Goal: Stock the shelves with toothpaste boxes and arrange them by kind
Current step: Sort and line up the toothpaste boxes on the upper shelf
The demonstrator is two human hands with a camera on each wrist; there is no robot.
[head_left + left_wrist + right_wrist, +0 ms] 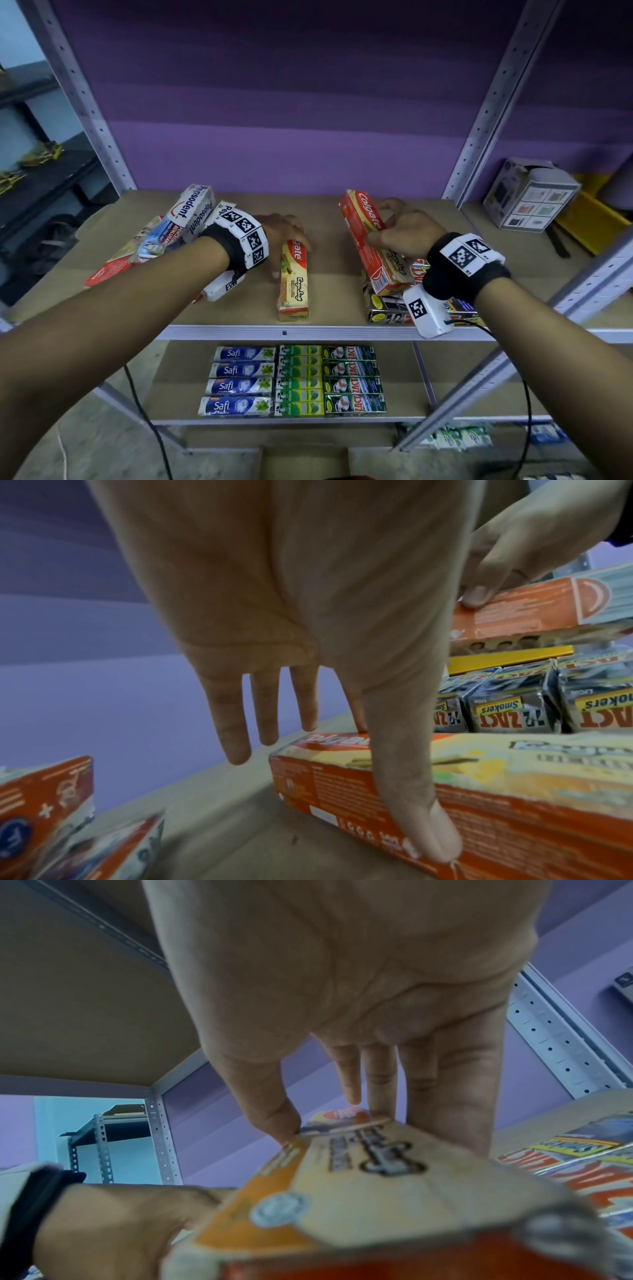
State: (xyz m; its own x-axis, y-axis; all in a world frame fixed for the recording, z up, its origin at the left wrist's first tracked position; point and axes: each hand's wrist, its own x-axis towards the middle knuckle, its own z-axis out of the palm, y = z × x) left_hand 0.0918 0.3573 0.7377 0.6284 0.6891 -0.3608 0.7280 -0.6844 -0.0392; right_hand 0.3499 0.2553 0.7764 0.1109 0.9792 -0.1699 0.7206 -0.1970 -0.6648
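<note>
The person's left hand (281, 233) is resting with straight, spread fingers on a Colgate herbal box (294, 281) lying flat on the upper shelf (329, 333), thumb (424, 831) pressing along its near side. To that hand's left, Pepsodent boxes (191, 214) are lying in a loose pile. The right hand (406, 233) is pinching a second Colgate box (370, 240) between thumb and fingers, holding it tilted above the ZACT Smokers boxes (507, 712) under its wrist. Below both hands, Safi boxes (239, 380) are sitting in neat rows on the lower shelf.
</note>
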